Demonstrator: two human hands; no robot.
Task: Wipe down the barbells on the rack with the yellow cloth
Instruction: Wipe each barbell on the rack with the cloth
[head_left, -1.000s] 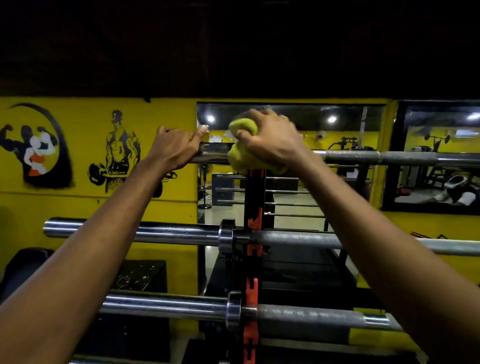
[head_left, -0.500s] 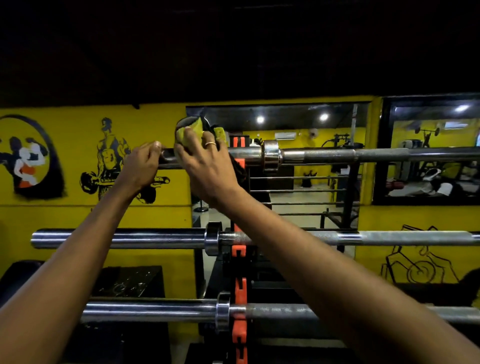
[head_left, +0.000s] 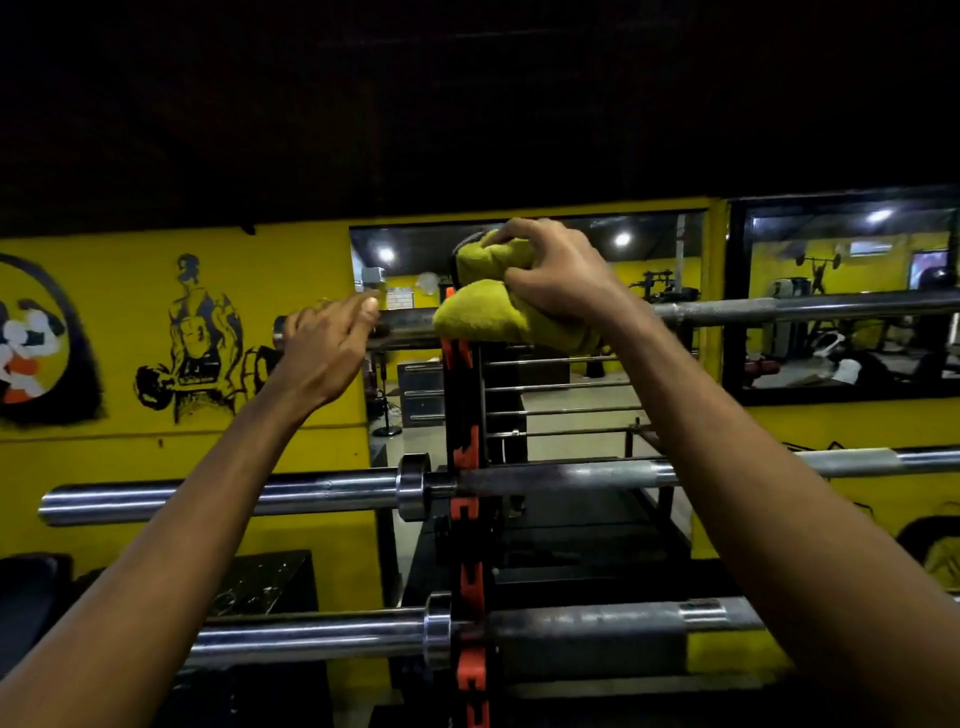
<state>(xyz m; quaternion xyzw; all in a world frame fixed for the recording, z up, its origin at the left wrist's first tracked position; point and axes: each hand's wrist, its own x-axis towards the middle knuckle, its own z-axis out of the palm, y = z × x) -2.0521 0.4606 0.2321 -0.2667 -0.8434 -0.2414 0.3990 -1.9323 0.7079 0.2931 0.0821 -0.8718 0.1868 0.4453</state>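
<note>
Two arms raised forward to top bar (head_left: 805, 306). Grips cloth (head_left: 488, 312) with right hand (head_left: 558, 275), fingers curled round the bunched fabric, pressing it onto top bar right at rack post (head_left: 462, 395). Lays left hand (head_left: 324, 348) on that bar's left sleeve, fingers bent over it; blurred, cannot tell if actually clasping. Three bars on rack: top bar, middle bar (head_left: 234, 493), bottom bar (head_left: 311, 634), all horizontal, stacked apart. One black post with orange hooks. Behind: yellow wall (head_left: 130, 467) with painted lifter murals, two mirrors (head_left: 857, 353) showing gym floor and ceiling lights. Dark ceiling above.
</note>
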